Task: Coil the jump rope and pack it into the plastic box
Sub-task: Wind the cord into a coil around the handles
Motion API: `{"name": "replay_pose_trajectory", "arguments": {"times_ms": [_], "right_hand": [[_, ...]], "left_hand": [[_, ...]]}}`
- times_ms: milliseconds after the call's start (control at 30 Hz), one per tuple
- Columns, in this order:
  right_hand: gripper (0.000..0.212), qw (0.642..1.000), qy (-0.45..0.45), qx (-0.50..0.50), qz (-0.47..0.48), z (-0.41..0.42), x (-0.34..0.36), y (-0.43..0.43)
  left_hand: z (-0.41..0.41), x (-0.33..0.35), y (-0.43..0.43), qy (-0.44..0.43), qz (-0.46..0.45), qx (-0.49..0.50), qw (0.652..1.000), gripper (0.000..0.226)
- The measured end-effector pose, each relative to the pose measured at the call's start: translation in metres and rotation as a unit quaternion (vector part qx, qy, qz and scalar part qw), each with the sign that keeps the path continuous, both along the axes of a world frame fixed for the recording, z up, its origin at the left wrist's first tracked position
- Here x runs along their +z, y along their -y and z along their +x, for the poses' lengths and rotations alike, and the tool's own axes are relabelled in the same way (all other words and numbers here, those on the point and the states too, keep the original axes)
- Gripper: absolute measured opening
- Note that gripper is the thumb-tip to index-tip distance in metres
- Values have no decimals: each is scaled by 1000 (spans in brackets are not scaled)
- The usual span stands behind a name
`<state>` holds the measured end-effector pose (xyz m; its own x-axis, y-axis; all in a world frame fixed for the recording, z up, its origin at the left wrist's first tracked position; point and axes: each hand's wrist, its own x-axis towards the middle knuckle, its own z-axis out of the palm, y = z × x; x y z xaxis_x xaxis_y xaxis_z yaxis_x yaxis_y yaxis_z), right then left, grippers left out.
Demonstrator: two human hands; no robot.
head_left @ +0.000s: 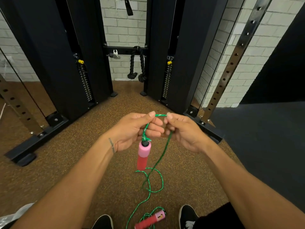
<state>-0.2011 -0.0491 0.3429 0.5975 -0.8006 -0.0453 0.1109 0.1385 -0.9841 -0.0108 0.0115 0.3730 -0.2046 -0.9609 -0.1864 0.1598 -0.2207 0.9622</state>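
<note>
A green jump rope (156, 164) runs from my hands down to the floor. My left hand (135, 131) pinches the rope near one end, and a pink-and-red handle (143, 154) dangles just below it. My right hand (183, 131) pinches the same rope a few centimetres to the right, with a short taut stretch between the two hands. The rope falls in loose loops onto the brown floor. Its other pink-and-red handle (151, 220) lies between my black shoes. A clear plastic thing (14, 215) shows at the bottom left edge; I cannot tell if it is the box.
A black cable machine (66, 63) with two weight stacks stands ahead against a white brick wall. Its base rails (38, 138) reach toward me on both sides. A black rope attachment (137, 66) hangs in the middle. Dark matting (264, 146) lies to the right.
</note>
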Motion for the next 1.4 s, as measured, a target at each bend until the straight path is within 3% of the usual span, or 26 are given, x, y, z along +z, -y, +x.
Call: {"name": "replay_pose_trajectory", "arguments": {"times_ms": [67, 133, 233, 467, 567, 667, 833, 1000, 1100, 1167, 1333, 1400], "right_hand": [[27, 999, 4, -40, -2, -2, 3, 5], [29, 997, -38, -56, -35, -2, -2, 8], [30, 988, -129, -41, -71, -2, -11, 5], [30, 974, -217, -2, -58, -1, -26, -3], [27, 965, -250, 25, -81, 1, -27, -8], [29, 938, -293, 50, -181, 5, -22, -13], [41, 831, -380, 43, -404, 9, -14, -20], [15, 795, -377, 27, -474, 12, 0, -25], [12, 822, -334, 21, -461, 13, 8, -22], [16, 837, -316, 21, -445, 12, 12, -18], [22, 861, -269, -20, -432, 10, 11, -5], [14, 894, -230, -23, -385, 8, 11, -1]], "left_hand": [[3, -3, -3, 5, 0, -22, 1000, 30], [3, -7, -3, -62, 2, -41, 997, 28], [5, -10, -2, -139, -4, -33, 990, 34], [7, -17, -1, -206, -9, -17, 978, 46], [10, -19, 0, -201, -14, -15, 979, 50], [13, -23, 3, -186, -15, 1, 982, 51], [15, -30, 8, -107, -21, 41, 993, 56], [10, -32, 4, -5, -21, -11, 1000, 62], [3, -26, -4, 117, -60, -86, 988, 56], [0, -25, -7, 147, -63, -110, 981, 48], [1, -28, -6, 81, -55, -111, 989, 28], [0, -28, -5, 51, -51, -112, 991, 20]]}}
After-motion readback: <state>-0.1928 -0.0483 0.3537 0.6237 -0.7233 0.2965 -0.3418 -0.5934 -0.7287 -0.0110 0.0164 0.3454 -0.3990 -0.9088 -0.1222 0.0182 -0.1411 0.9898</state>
